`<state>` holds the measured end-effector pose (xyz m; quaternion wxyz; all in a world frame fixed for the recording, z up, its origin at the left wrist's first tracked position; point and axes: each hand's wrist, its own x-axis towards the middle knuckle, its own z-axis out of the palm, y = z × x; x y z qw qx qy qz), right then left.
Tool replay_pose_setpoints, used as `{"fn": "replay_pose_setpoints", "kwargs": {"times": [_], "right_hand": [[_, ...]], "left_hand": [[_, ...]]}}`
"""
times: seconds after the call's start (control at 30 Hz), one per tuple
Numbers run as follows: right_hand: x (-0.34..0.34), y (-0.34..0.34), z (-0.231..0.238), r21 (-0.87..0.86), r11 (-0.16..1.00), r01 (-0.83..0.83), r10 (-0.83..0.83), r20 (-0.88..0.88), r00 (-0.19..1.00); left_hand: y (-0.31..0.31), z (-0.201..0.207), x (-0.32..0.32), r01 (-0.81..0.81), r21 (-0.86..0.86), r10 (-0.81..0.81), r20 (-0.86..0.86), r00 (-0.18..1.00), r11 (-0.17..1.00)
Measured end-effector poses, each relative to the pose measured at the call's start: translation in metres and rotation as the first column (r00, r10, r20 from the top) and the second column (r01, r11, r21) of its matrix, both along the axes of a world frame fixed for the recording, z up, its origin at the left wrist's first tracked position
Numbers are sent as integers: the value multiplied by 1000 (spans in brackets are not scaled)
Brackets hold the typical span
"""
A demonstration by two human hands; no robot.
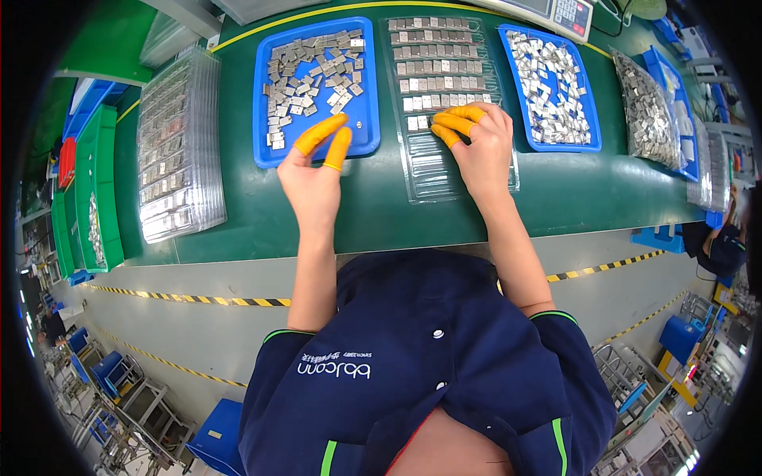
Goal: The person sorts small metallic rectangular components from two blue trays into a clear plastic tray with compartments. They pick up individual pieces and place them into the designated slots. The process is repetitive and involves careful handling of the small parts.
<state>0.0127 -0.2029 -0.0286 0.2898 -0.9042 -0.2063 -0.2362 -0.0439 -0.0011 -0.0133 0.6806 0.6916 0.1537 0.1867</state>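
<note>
My left hand (311,186), with yellow finger cots on thumb and forefinger, hovers over the near rim of a blue tray (259,119). Its two fingertips are apart with nothing visible between them. Loose small silvery metal parts (305,71) lie scattered in that tray. My right hand (486,151), also in yellow finger cots, has its fingers together at a clear plastic blister tray (421,170). The fingertips touch down beside a short row of metal parts (417,123); whatever they pinch is hidden. Rows farther away hold similar parts, while the nearest slots show bare plastic.
Another blue tray (591,143) with whitish metal parts stands right, beside a clear bag of parts (655,119). Stacked blister trays (178,151) and a green bin (107,214) are at left. A scale (567,16) sits at the back. The green table (262,230) ends near my body.
</note>
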Motion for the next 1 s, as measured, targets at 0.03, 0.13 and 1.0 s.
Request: {"fn": "replay_pose_setpoints", "kwargs": {"times": [0.03,0.13,1.0], "right_hand": [[-1,1,0,13,1000,2,-2,-37,999],[0,0,-6,2,999,-34,34,-93,995],[36,-121,4,67,858,509,-475,-274,836]], "left_hand": [[8,-2,0,-24,92,26,-19,999,995],[22,-4,7,-184,398,181,46,982,899],[14,3,38,35,864,309,-217,926,501]]}}
